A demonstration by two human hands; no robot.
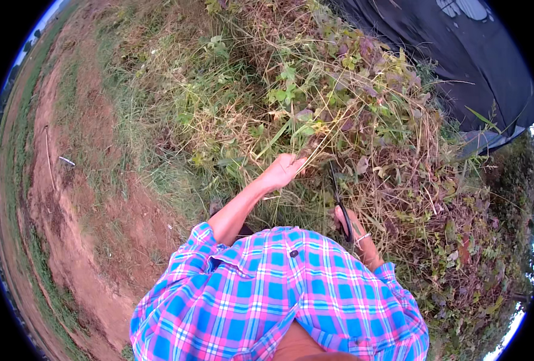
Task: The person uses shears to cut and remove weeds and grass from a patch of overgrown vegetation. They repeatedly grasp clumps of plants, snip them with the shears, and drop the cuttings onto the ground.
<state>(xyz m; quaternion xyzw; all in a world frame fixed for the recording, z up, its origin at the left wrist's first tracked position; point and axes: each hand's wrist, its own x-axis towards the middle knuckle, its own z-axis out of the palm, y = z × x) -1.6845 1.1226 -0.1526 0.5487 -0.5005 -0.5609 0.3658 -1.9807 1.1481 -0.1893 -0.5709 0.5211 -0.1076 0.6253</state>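
Observation:
My left hand (285, 171) is closed around a few long, dry grass stems (323, 145) that run up and right into the growth. To its right, my right hand (344, 216) grips a slim, dark cutting tool (335, 182). The upper end of this tool reaches into the weeds, and its lower end curves past my wrist. Whether it is a sickle or shears, I cannot tell. Tangled weeds (289, 90), part green and part dried, stand in front of both hands. Stalks hide the fingers of my right hand in part.
A dark plastic sheet (470, 67) covers the ground at the upper right, against the weeds. Reddish bare soil (127, 225) stretches to the left, with a thin stick (49, 155) and a small pale strip (67, 160) on it. Dense dry vines (438, 243) flank my right arm.

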